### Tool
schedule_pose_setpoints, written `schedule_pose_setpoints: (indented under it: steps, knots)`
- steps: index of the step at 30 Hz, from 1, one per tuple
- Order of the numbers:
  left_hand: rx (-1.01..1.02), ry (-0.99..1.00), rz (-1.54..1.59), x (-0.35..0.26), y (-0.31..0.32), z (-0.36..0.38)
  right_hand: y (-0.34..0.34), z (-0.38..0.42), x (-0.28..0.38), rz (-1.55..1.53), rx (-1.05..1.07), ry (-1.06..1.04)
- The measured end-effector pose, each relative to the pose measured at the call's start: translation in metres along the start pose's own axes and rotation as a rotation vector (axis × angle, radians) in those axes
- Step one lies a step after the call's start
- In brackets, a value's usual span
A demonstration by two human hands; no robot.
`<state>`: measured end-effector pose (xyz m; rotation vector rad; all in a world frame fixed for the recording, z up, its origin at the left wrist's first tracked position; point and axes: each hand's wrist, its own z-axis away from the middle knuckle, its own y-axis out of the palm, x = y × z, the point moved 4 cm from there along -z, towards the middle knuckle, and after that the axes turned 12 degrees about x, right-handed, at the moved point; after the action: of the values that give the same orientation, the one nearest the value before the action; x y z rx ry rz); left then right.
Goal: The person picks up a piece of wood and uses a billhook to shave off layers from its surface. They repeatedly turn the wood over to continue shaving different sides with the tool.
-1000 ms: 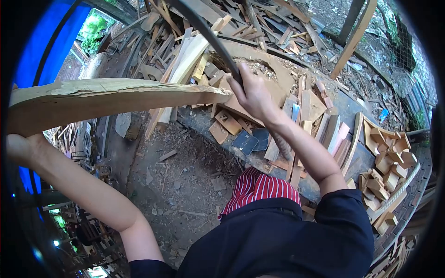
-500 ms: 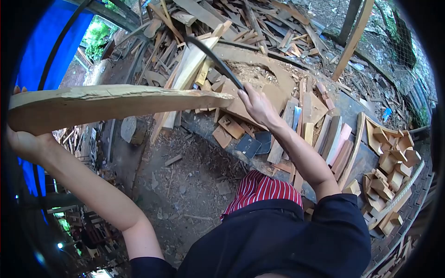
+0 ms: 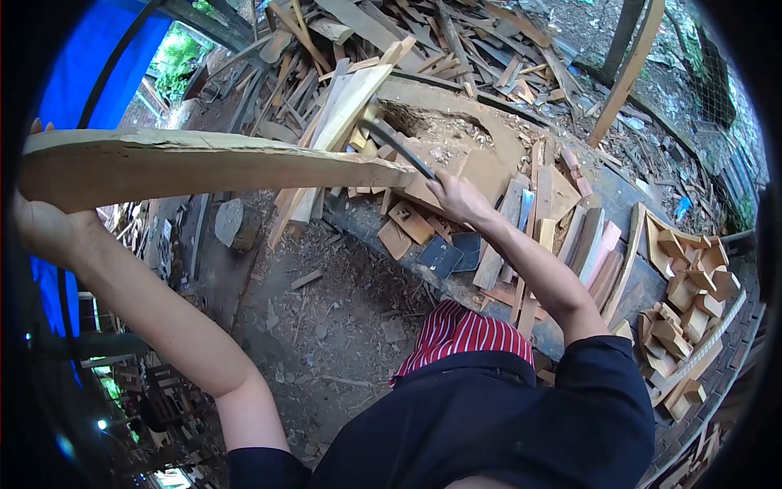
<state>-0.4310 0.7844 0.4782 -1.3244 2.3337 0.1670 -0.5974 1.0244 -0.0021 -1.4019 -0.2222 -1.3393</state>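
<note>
My left hand (image 3: 49, 224) is wrapped round the broad end of a long wooden plank (image 3: 204, 175), with fingertips showing over its top edge. The plank has a rough, splintered upper edge and narrows toward its right end. That narrow end lies over a big chopping block (image 3: 493, 167) whose top is hacked and hollowed. In my right hand (image 3: 460, 200) is a long dark tool (image 3: 399, 148), thin and slightly curved, held at its near end. Its far end points up and left, just above the plank in this view. I cannot tell what kind of tool it is.
Behind the block rises a heap of scrap wood (image 3: 456, 41). Strips of timber (image 3: 582, 244) and dark flat pads (image 3: 440, 257) lie on the bench. Cut wooden blocks (image 3: 676, 318) are piled at the right. A blue tarp (image 3: 98, 65) hangs at the left.
The dark tool has swung down, its far end dropping toward the plank and block. My right hand has moved slightly down and right; the plank's left end sits slightly higher in view.
</note>
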Motion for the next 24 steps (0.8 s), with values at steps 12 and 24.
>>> schedule_pose_setpoints:
  steps: [12, 24]
  knots:
    - [0.041, 0.055, 0.032, 0.004, -0.002, -0.008, 0.058, -0.019, -0.044, 0.093, -0.061, 0.03]
    - [0.122, -0.071, 0.2, -0.012, 0.025, 0.023, -0.037, 0.018, 0.068, -0.079, -0.21, -0.258]
